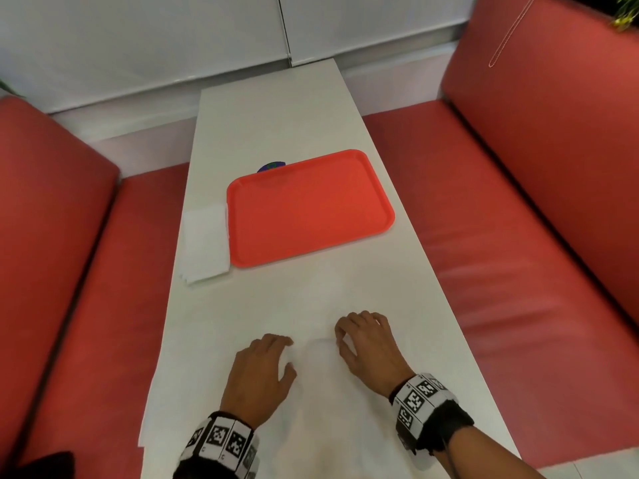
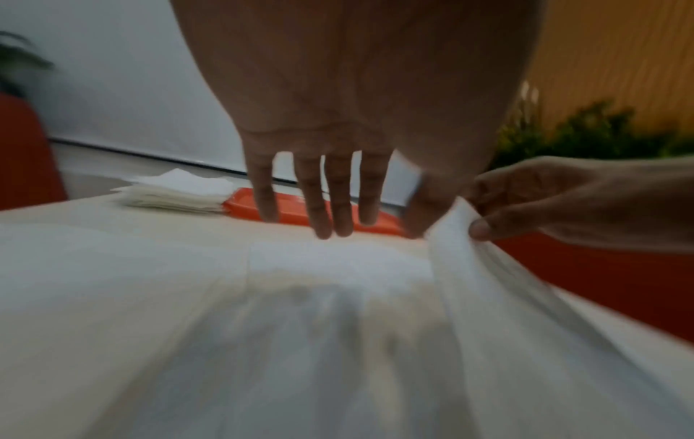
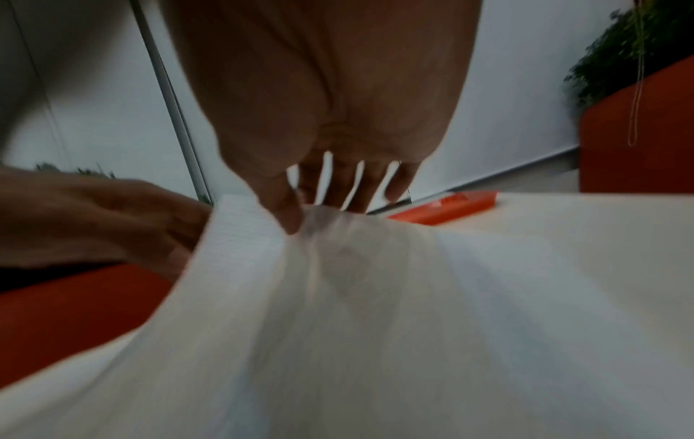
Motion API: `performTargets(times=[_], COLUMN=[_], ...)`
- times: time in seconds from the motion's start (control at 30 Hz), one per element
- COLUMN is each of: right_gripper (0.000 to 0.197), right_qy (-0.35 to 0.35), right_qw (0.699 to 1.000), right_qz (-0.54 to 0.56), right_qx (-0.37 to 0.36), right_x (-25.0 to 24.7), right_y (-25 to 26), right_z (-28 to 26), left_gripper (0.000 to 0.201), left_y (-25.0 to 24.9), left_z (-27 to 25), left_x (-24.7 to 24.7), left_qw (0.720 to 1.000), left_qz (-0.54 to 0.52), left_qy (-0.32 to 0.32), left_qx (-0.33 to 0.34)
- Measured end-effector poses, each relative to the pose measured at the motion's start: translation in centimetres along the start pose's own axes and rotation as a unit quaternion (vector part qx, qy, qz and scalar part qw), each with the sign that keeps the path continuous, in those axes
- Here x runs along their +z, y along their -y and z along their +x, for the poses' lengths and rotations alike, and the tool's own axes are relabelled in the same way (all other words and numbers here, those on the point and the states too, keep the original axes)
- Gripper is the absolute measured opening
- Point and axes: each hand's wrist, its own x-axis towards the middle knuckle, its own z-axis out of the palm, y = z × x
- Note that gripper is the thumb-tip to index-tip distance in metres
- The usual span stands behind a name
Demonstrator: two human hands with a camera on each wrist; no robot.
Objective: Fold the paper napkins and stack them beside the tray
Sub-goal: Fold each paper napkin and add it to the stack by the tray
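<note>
A white paper napkin (image 1: 318, 352) lies on the white table near its front edge, hard to tell apart from the tabletop. My right hand (image 1: 349, 337) pinches a raised fold of the napkin (image 3: 263, 252) between thumb and fingers. My left hand (image 1: 276, 354) rests beside it, its straight fingers (image 2: 326, 214) touching the flat part of the napkin (image 2: 338, 261) and its thumb against the lifted fold. Further back sits an empty orange tray (image 1: 307, 205), and a stack of folded napkins (image 1: 205, 243) lies along its left side.
The narrow white table (image 1: 276, 115) runs away from me between two red padded benches (image 1: 69, 271) (image 1: 518, 236). A small dark round object (image 1: 271, 165) peeks out behind the tray's far edge. A white wall closes off the table's far end.
</note>
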Motion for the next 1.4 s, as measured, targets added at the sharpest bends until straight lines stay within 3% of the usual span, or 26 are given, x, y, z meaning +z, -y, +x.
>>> performTargets(times=[0.07,0.17,0.23,0.33,0.43,0.5,0.57,0.67,0.8,0.9,0.97,1.07,1.17,1.23,1.33,1.4], right_gripper=[0.008,0.004,0.003,0.032,0.047,0.034,0.027,0.030,0.026,0.023,0.018,0.026,0.033,0.032,0.029,0.029], right_qy=[0.034,0.014,0.009,0.066,0.092,0.081,0.054,0.008,-0.060,-0.074,-0.090,-0.092,-0.072,-0.054,-0.033,-0.011], right_qw=[0.997,0.983,0.974,0.969,0.948,0.915,0.858,0.813,0.839,0.849,0.844,0.814,0.780,0.751,0.716,0.721], right_qz=[0.069,0.181,0.225,0.229,0.268,0.360,0.479,0.550,0.514,0.500,0.506,0.549,0.594,0.625,0.661,0.651], right_qx=[-0.026,-0.019,0.000,0.069,0.143,0.164,0.180,0.194,0.168,0.150,0.152,0.164,0.184,0.205,0.222,0.238], right_x=[-1.8,-5.1,-7.1,-9.4,-10.9,-11.1,-10.8,-9.7,-8.8,-8.8,-8.9,-9.3,-9.1,-8.7,-7.5,-6.2], right_y=[0.8,2.0,2.4,1.2,-1.6,-2.8,-2.7,-1.0,2.1,4.0,4.8,5.4,5.5,5.6,6.2,6.9], right_z=[0.2,0.5,0.9,1.3,1.0,0.5,-0.2,-0.4,0.3,0.6,0.9,1.5,2.0,2.4,3.4,4.4], left_gripper=[0.048,0.066,0.054,0.025,0.021,0.025,0.029,0.022,0.011,0.022,0.036,0.060,0.053,0.040,0.012,0.021], left_y=[-1.2,-3.9,-5.2,-6.2,-6.1,-5.8,-5.4,-5.4,-6.9,-8.8,-10.1,-11.0,-9.8,-7.9,-4.7,-2.4], left_z=[0.2,0.7,0.9,1.7,2.9,3.5,3.8,4.1,3.9,3.5,3.2,3.0,2.8,3.1,3.5,3.5], left_x=[-1.6,-3.7,-4.3,-5.7,-7.8,-8.9,-9.2,-8.7,-8.4,-8.5,-8.6,-8.8,-9.3,-9.2,-7.9,-6.9], left_qw=[0.984,0.883,0.872,0.893,0.859,0.827,0.813,0.832,0.914,0.941,0.943,0.927,0.882,0.876,0.890,0.882], left_qz=[-0.169,-0.436,-0.455,-0.422,-0.481,-0.527,-0.545,-0.507,-0.351,-0.297,-0.317,-0.371,-0.450,-0.443,-0.428,-0.448], left_qy=[0.038,0.117,0.119,0.067,0.014,-0.005,-0.015,-0.052,-0.143,-0.151,-0.101,-0.048,-0.132,-0.168,-0.061,-0.003], left_qx=[-0.052,-0.127,-0.134,-0.141,-0.172,-0.193,-0.206,-0.219,-0.144,-0.053,-0.020,-0.023,-0.046,-0.091,-0.141,-0.144])
